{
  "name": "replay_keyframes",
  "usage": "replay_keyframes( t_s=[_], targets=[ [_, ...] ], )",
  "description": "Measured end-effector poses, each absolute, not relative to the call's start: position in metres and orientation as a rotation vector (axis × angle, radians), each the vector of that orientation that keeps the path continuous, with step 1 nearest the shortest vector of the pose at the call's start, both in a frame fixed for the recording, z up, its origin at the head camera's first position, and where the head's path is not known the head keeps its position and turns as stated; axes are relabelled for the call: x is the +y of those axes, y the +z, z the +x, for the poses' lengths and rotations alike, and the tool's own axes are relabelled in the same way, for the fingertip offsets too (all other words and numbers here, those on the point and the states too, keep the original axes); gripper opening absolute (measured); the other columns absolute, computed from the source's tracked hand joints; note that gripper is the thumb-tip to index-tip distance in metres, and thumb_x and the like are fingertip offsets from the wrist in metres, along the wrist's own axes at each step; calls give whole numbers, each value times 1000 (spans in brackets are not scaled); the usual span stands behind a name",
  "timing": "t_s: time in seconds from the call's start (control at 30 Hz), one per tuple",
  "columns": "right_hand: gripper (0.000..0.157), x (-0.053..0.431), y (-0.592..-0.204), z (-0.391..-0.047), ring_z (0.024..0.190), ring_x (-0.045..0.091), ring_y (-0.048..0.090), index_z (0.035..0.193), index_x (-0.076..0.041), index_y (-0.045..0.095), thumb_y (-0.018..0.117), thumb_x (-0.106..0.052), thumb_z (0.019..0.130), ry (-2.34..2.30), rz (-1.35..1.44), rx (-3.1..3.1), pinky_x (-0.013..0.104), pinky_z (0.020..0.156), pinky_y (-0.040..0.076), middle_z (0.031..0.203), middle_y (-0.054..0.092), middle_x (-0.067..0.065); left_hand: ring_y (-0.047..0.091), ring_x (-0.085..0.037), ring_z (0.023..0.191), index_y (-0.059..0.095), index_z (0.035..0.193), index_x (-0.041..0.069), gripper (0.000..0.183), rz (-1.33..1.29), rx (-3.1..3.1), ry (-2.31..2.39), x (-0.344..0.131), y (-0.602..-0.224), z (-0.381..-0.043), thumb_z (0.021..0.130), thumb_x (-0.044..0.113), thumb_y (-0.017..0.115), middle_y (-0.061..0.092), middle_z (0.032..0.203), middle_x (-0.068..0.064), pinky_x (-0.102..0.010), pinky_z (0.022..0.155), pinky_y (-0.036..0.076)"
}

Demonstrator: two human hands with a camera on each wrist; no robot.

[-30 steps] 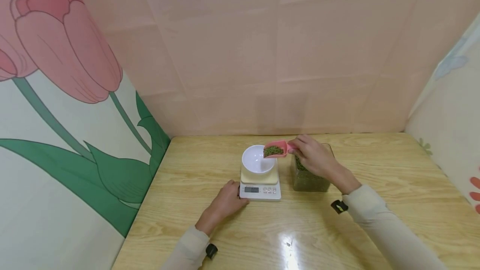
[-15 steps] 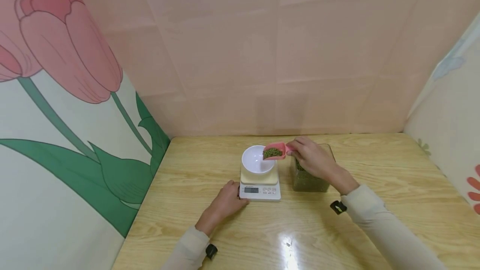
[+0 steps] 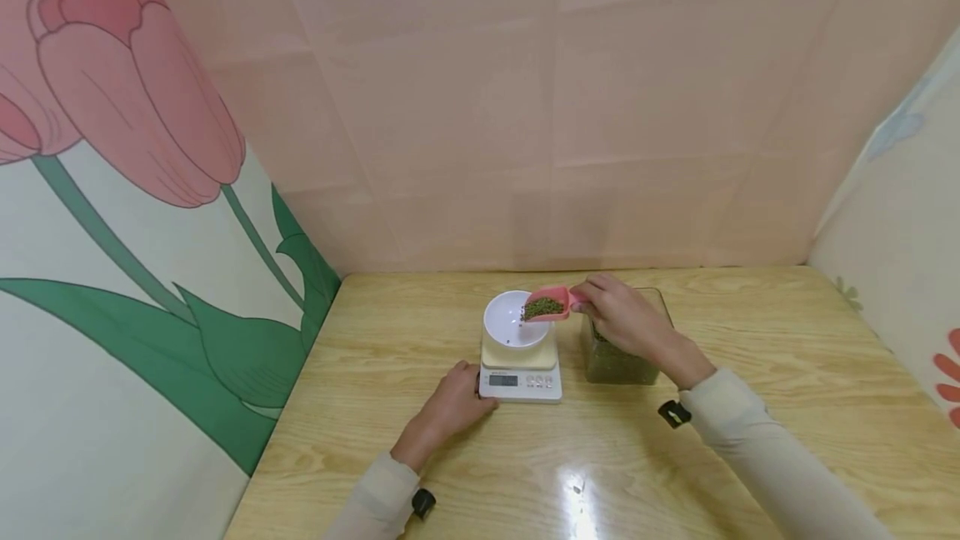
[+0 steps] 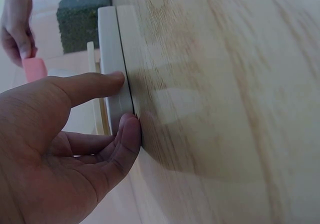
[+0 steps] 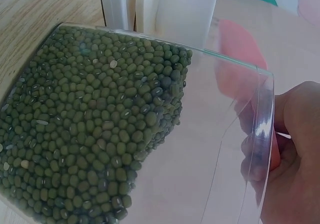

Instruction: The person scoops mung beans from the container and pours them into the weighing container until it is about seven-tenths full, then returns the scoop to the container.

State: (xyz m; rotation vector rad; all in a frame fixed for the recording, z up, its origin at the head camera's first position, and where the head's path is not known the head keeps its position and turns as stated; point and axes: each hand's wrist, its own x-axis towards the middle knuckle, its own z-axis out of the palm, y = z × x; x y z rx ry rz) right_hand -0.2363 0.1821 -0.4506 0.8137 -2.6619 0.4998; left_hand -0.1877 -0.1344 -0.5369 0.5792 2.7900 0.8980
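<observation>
While the pink scoop (image 3: 561,296) is being gripped by the fingers of the right hand (image 3: 624,317), mung beans (image 3: 542,307) are being tipped into the white bowl (image 3: 499,323) near the tabletop's (image 3: 337,357) back edge; the kitchen scale (image 3: 521,365) beneath is being pinched by the left hand (image 3: 455,398).

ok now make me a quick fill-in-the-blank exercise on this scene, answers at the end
1. Most beans in the box are ____ in colour.
2. The right hand holds a pink ____.
3. A few beans show in the round white ____.
4. The left hand touches the digital ____.

Missing words: green; scoop; bowl; scale.
</observation>
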Motion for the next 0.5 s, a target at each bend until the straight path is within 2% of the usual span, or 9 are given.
replay_keyframes(
  t_s=[0.5],
  targets=[
    [19, 179, -449, -237, 105, 33, 69, 116, -1, 75, 73, -11, 101, 465, 838, -2649, 51, 91, 60, 109, 73, 14, 54, -15, 90, 71, 130, 2, 46, 597, 2803, 890, -136, -538, -188, 89, 18, 85, 69, 102, -6, -33, 79, 52]
  ],
)
